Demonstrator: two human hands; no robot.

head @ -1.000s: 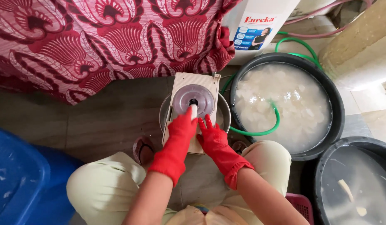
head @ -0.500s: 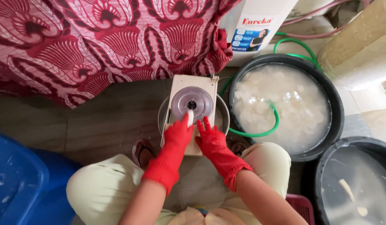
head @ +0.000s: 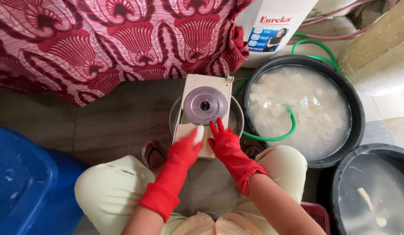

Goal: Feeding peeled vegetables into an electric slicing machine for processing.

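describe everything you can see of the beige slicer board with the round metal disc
The slicer board is a beige, plastic-looking rectangle lying across a round metal bowl on the floor. A shiny grey disc with a dark centre hub sits in its upper half. The left hand presses a pale white piece onto its lower part; the right hand rests on its lower right edge.

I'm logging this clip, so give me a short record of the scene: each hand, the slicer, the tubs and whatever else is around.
left hand: red glove, holds a pale piece on the slicer board
right hand: red glove, flat on the board's near end
slicer board: beige, round metal disc, lies across a steel bowl
big tub: black, cloudy water with pale slices, green hose dips in
second tub: black, few pale pieces
left side: blue bin
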